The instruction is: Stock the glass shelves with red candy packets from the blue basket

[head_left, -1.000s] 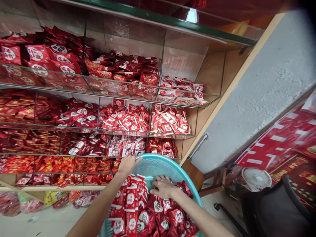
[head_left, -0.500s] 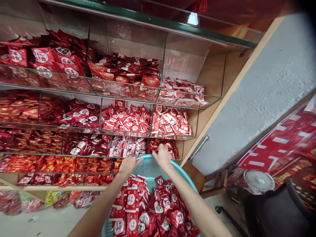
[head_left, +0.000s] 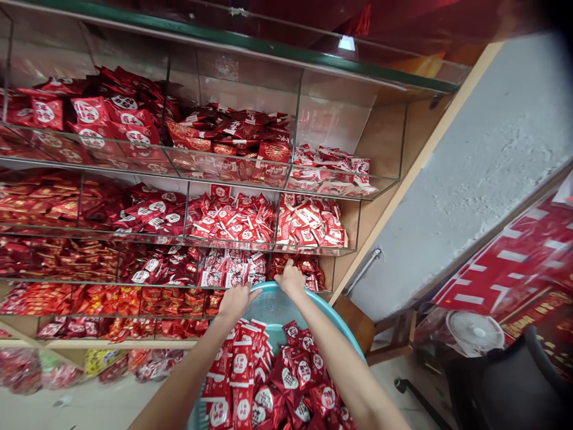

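A round teal plastic basket (head_left: 344, 319) with perforated walls sits low in the middle of the view. My left hand (head_left: 237, 300) grips its far rim with the thumb laid along the edge. Just to the right, my right hand (head_left: 290, 279) is closed over the same rim. Inside lie long red packets (head_left: 242, 364) on the left and darker red candy packets (head_left: 298, 382) with white labels on the right. Beyond both hands, the rim comes close to the lower shelf compartments, where small red wrapped packets (head_left: 235, 269) are piled.
Glass-divided shelves (head_left: 250, 245) full of red packets fill the left and centre. Plastic bags of goods (head_left: 102, 361) lie under them. On the right are a grey wall (head_left: 461, 161), a black chair (head_left: 514, 376), a white fan (head_left: 474, 331) and a wooden stool (head_left: 394, 340).
The view has shifted slightly, so the shelves appear a little lower and farther right. Both hands keep their hold on the basket rim, and the basket's contents look the same.
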The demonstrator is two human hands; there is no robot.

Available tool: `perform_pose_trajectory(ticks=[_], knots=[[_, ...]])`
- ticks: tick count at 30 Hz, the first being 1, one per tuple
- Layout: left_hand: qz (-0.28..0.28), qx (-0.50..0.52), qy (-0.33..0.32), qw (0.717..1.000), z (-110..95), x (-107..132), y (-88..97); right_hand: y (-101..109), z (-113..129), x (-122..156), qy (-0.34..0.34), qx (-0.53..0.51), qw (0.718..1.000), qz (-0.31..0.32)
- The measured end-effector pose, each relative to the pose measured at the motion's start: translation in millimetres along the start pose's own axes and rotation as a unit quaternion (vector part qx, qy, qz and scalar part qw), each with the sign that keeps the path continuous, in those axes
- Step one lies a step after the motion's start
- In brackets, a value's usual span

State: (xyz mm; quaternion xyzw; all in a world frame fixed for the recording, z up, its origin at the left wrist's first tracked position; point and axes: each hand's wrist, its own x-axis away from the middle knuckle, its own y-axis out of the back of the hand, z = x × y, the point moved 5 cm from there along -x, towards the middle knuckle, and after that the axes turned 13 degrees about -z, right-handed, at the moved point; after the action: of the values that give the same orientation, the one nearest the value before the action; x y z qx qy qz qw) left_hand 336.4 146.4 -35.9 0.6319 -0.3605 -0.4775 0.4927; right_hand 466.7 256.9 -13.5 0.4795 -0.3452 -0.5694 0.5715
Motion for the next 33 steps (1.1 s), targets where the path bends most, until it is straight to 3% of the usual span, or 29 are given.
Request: perform_pose_trajectory(ticks=[8, 11, 13, 18, 21, 27, 33], knots=[[-0.015, -0.002, -0.008, 1.0, 0, 0, -0.6, 32, -15, 4, 0.009, -0.102, 0.987, -0.124], [-0.017, -0.003, -0.006, 1.0, 0, 0, -0.2, 45, -17, 27, 0.067, -0.14, 0.977, -0.147], [-0.015, 0.0, -0.004, 1.0, 0, 1, -0.1, 44, -19, 50, 0.116, -0.146, 0.976, -0.112], [-0.003, 0.013, -0.006, 1.0, 0, 2, -0.3, 8, -33, 95, 0.149, -0.034, 0.985, 0.078], [0.001, 0.01, -0.006, 1.0, -1, 2, 0.4, -16, -34, 99, 0.152, 0.027, 0.978, 0.138], [0.01, 0.004, 0.007, 1.0, -2, 3, 4.0, -50, -21, 93, 0.133, 0.041, 0.98, 0.144], [0.012, 0.012, 0.009, 1.0, -2, 3, 5.9, -65, -18, 99, 0.141, 0.019, 0.98, 0.137]])
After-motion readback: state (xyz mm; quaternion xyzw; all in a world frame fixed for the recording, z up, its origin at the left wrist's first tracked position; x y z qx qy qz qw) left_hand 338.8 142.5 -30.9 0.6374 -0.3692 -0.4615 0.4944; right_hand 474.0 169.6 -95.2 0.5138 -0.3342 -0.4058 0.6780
